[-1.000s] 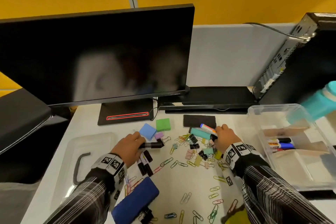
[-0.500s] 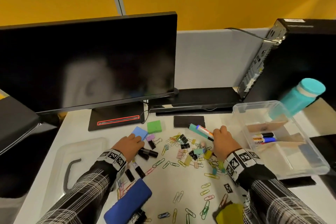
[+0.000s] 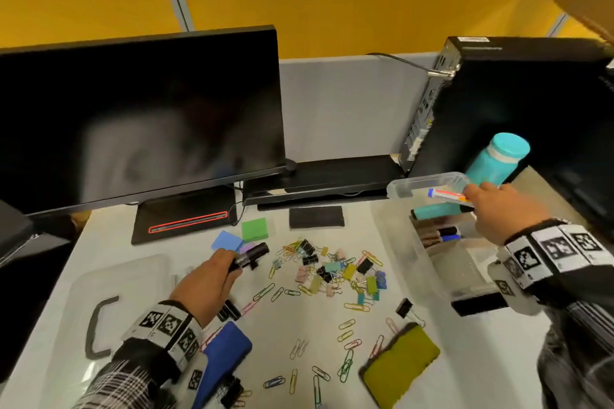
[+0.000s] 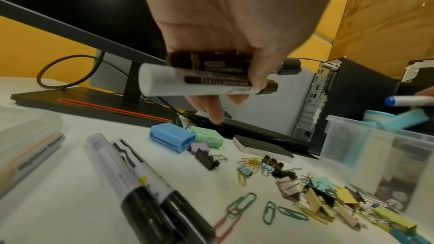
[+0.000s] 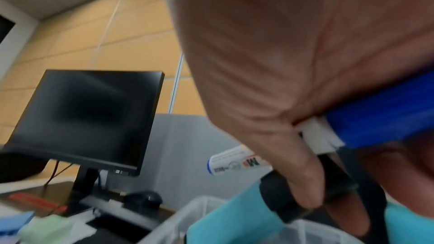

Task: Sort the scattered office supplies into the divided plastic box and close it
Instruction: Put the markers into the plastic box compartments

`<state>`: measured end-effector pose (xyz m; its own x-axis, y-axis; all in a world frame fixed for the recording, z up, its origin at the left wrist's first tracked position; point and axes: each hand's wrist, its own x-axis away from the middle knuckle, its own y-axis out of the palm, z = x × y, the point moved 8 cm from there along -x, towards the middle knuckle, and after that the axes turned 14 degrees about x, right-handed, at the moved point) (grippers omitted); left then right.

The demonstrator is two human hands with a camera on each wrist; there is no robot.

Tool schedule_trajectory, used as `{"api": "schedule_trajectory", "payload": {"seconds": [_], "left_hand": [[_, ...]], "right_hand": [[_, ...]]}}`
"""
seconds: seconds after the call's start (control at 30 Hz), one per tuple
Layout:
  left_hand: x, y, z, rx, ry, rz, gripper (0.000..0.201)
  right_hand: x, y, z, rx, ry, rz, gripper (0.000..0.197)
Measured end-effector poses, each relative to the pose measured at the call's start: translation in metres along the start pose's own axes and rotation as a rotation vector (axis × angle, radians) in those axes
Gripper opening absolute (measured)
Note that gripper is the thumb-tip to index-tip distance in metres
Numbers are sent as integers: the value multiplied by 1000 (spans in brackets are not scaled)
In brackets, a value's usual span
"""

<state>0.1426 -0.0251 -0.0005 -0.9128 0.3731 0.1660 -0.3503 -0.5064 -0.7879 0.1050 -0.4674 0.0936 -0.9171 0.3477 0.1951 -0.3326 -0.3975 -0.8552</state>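
Note:
My right hand (image 3: 498, 209) holds a teal highlighter (image 3: 438, 209) and a white marker (image 3: 447, 194) together above the far end of the clear divided box (image 3: 418, 252); in the right wrist view its fingers (image 5: 303, 179) curl round the teal highlighter (image 5: 225, 218). Two markers (image 3: 447, 234) lie in a box compartment. My left hand (image 3: 212, 276) grips two black-capped markers (image 3: 251, 254), seen close as a white barrel and a dark one (image 4: 199, 79), just above the desk. Clips (image 3: 335, 271) lie scattered in the middle.
The clear lid (image 3: 109, 302) with a dark handle lies at the left. More markers (image 4: 140, 183) rest by it. Blue (image 3: 226, 240) and green (image 3: 254, 228) sticky pads, a black eraser (image 3: 315, 216), blue (image 3: 222, 359) and yellow (image 3: 402, 365) erasers, a monitor (image 3: 139, 116), a teal bottle (image 3: 495, 159).
My right hand lifted the teal highlighter and white marker from the pile and carried them right, over the box. My left hand raised its markers slightly off the desk.

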Motion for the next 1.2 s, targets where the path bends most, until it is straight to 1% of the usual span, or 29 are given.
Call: {"api": "schedule_trajectory", "payload": {"seconds": [0.07,0.13,0.27,0.37,0.47,0.6,0.67,0.73,0.8,0.87,0.93,1.0,1.07,1.13,1.2], "left_hand": [[5,6,9,35,-16,-22,14],[7,11,16,48,-25,-26,16],[9,17,23,11,-39,-26,18],[15,17,23,17,-70,-20,19],[24,18,20,62,-100,0,14],[34,27,21,108,-119,-1,13],[35,32,25,121,-125,-12,16],[34,38,31,115,-98,-24,22],[32,44,40,97,-53,-41,27],[29,49,54,69,-18,-61,29],[21,53,75,64,30,-75,33],[9,55,107,79,85,-73,32],[-8,56,148,101,146,-62,32],[-27,59,196,101,198,-46,31],[-49,70,242,45,277,-55,29]], "right_hand": [[-8,14,-2,74,-42,-56,34],[-15,22,-12,94,-117,-103,33],[-28,33,-34,22,-245,-180,31],[-33,41,-36,-27,-272,-227,36],[-35,39,-30,-32,-261,-195,28],[-29,40,-32,58,-275,-159,23],[-27,43,-34,-14,-307,-184,26],[-24,45,-30,-164,-315,-211,31],[-17,42,-20,-368,-295,-187,35],[-5,40,-8,-519,-264,-111,35],[9,48,6,-623,-206,10,35],[27,63,19,-653,-63,150,38],[46,82,24,-629,106,238,45],[63,99,18,-622,237,238,54],[71,115,9,-638,296,196,61]]}}
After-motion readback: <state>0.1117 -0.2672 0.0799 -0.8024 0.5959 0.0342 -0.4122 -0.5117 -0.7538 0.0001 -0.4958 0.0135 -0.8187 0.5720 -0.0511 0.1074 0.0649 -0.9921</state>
